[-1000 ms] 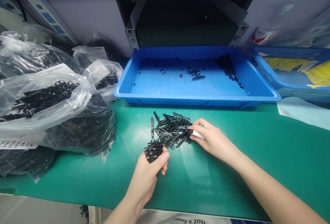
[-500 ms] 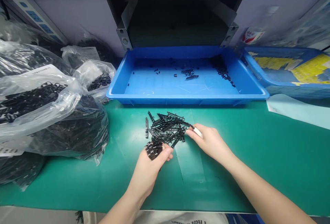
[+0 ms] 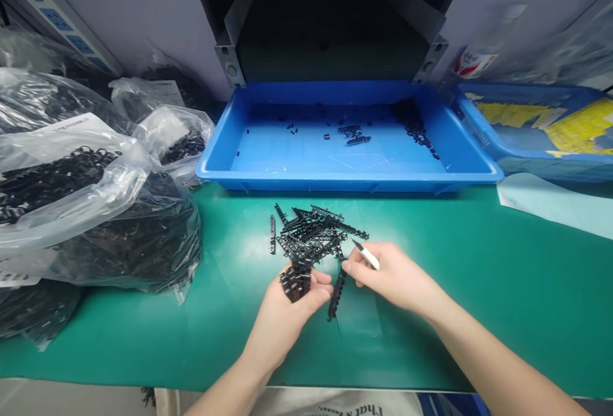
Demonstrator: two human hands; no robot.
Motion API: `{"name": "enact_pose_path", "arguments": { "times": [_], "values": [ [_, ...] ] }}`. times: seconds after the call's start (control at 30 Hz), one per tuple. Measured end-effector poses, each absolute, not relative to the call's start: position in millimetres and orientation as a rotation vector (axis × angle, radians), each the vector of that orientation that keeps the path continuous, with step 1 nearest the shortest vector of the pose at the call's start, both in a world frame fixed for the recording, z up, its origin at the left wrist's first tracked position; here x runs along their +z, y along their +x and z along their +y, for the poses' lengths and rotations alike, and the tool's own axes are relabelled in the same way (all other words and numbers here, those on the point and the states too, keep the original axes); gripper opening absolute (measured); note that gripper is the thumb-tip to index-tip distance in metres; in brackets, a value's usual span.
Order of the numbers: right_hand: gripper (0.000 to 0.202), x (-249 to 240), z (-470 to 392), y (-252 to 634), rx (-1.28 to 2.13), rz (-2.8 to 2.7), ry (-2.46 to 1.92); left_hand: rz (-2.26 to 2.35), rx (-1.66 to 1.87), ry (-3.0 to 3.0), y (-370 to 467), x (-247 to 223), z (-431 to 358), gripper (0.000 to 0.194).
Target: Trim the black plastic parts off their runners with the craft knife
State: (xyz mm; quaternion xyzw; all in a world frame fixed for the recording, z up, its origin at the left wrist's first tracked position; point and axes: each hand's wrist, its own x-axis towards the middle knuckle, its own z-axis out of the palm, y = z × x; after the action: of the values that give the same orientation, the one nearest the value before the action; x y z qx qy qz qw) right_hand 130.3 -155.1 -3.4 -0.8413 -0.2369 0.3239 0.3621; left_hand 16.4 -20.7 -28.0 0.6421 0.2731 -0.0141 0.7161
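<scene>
My left hand is closed around a bundle of black plastic strips, their notched ends sticking up past the fingers. In my right hand is a slim white-handled tool with a thin dark tip pointing up and left; its exact kind does not show. The same fingers pinch one long black plastic strip that hangs slanted near my left thumb. Just beyond both hands a loose pile of black plastic strips lies on the green table mat.
Behind the pile stands a blue tray with scattered black bits, under a dark opening. Clear bags of black parts crowd the left side. At right are a blue bin with yellow pieces and a pale sheet.
My right hand has drawn a strip from the pile's right side toward me, beside my left hand. My left hand has shifted slightly right, still holding its bundle.
</scene>
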Motion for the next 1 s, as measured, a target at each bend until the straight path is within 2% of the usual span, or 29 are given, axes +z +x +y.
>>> {"name": "enact_pose_path", "arguments": {
  "times": [0.17,0.27,0.4,0.53,0.87,1.0],
  "values": [
    [0.026,-0.2,-154.6,110.2,0.744,-0.689,-2.110,0.539,-0.252,1.229,20.2,-22.8,-33.7,0.018],
    [0.022,-4.1,-162.1,104.5,0.660,-0.781,-2.077,0.510,-0.209,1.219,17.6,-22.2,-32.0,0.017],
    [0.036,-13.9,-175.0,97.0,0.620,-0.983,-2.073,0.472,-0.159,1.173,13.0,-25.2,-24.6,0.018],
    [0.037,-18.4,-177.9,86.7,0.583,-1.121,-2.147,0.455,-0.168,1.160,11.4,-29.5,-21.5,0.021],
    [0.037,-15.8,-173.0,82.6,0.451,-1.199,-2.177,0.435,-0.162,1.200,9.4,-27.2,-21.4,0.015],
    [0.039,-17.6,-173.3,82.8,0.485,-1.198,-2.144,0.441,-0.168,1.204,9.2,-29.2,-21.3,0.019]
  ]
}}
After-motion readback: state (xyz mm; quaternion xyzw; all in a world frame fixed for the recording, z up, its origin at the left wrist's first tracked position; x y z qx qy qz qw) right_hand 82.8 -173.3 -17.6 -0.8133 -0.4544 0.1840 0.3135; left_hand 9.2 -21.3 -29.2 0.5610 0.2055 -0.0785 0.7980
